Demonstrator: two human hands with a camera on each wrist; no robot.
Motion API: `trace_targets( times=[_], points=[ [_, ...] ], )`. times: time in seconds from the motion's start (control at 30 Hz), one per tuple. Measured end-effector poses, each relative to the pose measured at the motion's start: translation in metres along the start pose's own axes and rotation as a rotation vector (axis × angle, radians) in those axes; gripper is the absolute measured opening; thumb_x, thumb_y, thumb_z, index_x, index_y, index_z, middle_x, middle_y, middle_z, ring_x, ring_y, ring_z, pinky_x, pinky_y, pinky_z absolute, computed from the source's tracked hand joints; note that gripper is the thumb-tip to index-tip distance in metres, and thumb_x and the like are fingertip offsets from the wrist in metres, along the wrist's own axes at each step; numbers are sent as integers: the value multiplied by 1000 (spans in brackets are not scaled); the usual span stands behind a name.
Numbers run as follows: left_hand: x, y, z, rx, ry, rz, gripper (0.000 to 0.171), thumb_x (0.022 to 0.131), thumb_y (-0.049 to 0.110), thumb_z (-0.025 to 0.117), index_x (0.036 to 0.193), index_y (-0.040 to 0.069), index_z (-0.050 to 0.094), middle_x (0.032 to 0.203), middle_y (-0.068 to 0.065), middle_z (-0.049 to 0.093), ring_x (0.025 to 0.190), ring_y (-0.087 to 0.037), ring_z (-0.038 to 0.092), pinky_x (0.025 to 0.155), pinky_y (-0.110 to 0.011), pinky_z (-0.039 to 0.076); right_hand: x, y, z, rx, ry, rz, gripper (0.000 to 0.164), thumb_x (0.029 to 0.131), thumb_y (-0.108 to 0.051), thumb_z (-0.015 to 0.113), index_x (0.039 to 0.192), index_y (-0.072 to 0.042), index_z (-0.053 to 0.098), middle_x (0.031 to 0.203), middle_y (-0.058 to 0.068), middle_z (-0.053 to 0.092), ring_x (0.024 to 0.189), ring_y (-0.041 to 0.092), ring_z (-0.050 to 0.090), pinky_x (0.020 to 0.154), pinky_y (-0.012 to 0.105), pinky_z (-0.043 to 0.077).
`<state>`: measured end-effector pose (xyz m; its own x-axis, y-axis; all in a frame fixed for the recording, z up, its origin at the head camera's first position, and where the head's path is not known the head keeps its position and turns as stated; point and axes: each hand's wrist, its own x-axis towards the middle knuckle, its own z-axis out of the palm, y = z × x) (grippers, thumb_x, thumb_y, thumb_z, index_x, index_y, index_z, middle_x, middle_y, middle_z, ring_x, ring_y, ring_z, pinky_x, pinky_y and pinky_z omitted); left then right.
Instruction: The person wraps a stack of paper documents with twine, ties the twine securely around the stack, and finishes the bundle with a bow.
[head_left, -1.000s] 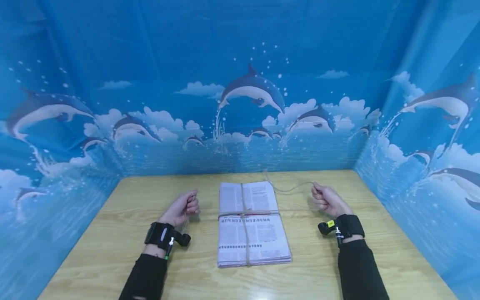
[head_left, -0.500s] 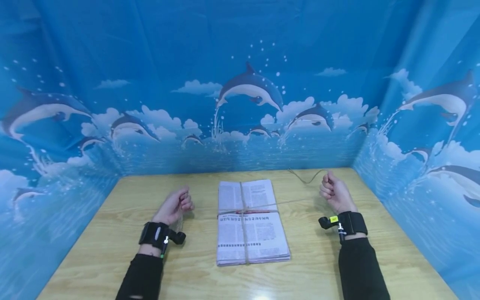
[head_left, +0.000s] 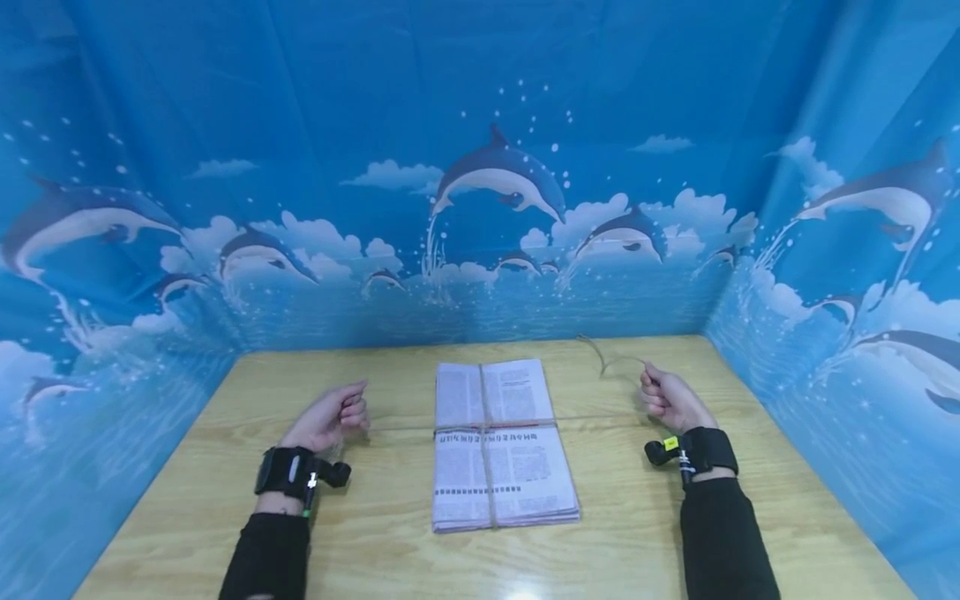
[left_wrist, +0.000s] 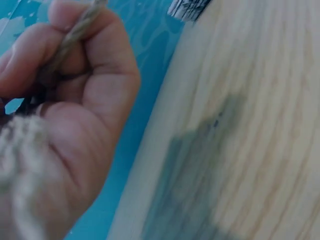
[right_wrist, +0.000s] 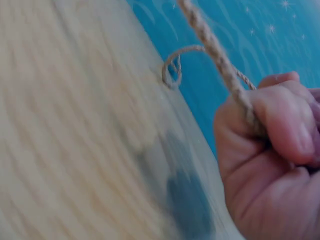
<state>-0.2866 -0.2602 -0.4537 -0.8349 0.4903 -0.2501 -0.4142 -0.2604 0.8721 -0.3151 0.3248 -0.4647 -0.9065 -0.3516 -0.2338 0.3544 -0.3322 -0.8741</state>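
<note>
A stack of folded newspapers lies flat in the middle of the table, bound lengthwise and crosswise with thin twine. To its left, my left hand grips one length of the twine; the left wrist view shows that twine passing through the curled fingers. On the other side, my right hand pinches a second length of twine between thumb and curled fingers. A loose tail sticks out beyond the right hand. Both hands are apart from the stack. The crossing of the twine is too small to make out clearly.
The wooden table carries the stack. A blue curtain printed with dolphins stands behind the table and along both sides. Black straps with small cameras sit on both wrists.
My left hand has moved left. My right hand has moved outward, first up and then slightly back down. The twine across the stack now runs straighter between the hands.
</note>
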Motion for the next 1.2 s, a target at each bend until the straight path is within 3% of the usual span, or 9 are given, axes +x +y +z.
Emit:
trace_targets(
  times=[0.47, 0.63, 0.8, 0.9, 0.97, 1.03, 1.1, 1.13, 1.2],
  points=[
    [-3, 0, -8, 91, 12, -8, 39, 109, 27, 32, 71, 17, 32, 60, 6, 24, 50, -8, 26, 64, -23, 44, 0, 0, -4, -53, 116, -16, 41, 109, -33, 22, 80, -12, 43, 57, -9, 26, 48, 5, 20, 48, 21, 18],
    [-6, 1, -12, 106, 11, -18, 39, 109, 26, 31, 71, 17, 30, 59, 7, 24, 49, -7, 26, 62, -23, 44, -1, -2, -3, -80, 135, -4, 39, 108, -33, 22, 83, -11, 41, 58, -8, 25, 50, 8, 17, 50, 23, 17],
    [-7, 0, -14, 71, 129, 10, 39, 108, 29, 36, 71, 16, 33, 58, 8, 31, 49, -6, 33, 68, -25, 49, 2, 0, -5, -14, 123, -38, 40, 108, -34, 23, 83, -12, 45, 59, -7, 26, 53, 10, 16, 51, 22, 20],
    [-6, 0, -13, 1, 206, 68, 39, 107, 30, 39, 72, 15, 41, 60, 6, 42, 55, -8, 46, 77, -30, 52, 3, -1, -6, 76, 104, -81, 41, 107, -37, 24, 83, -14, 48, 62, -7, 30, 56, 9, 19, 55, 22, 25],
    [-6, 0, -12, -64, 216, 110, 37, 107, 30, 39, 76, 13, 48, 66, 3, 51, 64, -10, 54, 82, -31, 53, 2, -2, -7, 104, 122, -95, 41, 107, -38, 25, 87, -13, 51, 66, -6, 35, 58, 9, 27, 60, 22, 33],
    [-5, 0, -11, -133, 206, 163, 31, 106, 29, 42, 84, 11, 56, 75, 1, 60, 74, -12, 61, 85, -32, 55, 1, -2, -6, 56, 136, -85, 42, 106, -41, 24, 104, -11, 54, 77, -4, 43, 67, 9, 41, 67, 24, 41],
    [-3, -1, -10, -151, 189, 210, 25, 105, 28, 45, 95, 10, 59, 86, -1, 65, 83, -13, 65, 88, -30, 55, 1, -2, -3, -47, 148, -69, 51, 106, -43, 23, 130, -6, 48, 101, 6, 53, 89, 16, 54, 84, 28, 48],
    [-3, -1, -9, -134, 191, 227, 23, 104, 28, 47, 101, 9, 60, 92, -2, 66, 88, -14, 66, 89, -31, 55, 1, -2, -1, -116, 149, -57, 57, 106, -44, 22, 142, -2, 38, 117, 16, 53, 105, 22, 56, 94, 32, 48],
    [-1, -2, -8, -45, 233, 246, 25, 103, 28, 50, 113, 7, 57, 101, -3, 66, 93, -14, 67, 92, -32, 54, 3, -1, 4, -255, 148, -39, 65, 107, -42, 21, 154, 3, 13, 144, 31, 35, 134, 35, 42, 111, 38, 39]
  ],
)
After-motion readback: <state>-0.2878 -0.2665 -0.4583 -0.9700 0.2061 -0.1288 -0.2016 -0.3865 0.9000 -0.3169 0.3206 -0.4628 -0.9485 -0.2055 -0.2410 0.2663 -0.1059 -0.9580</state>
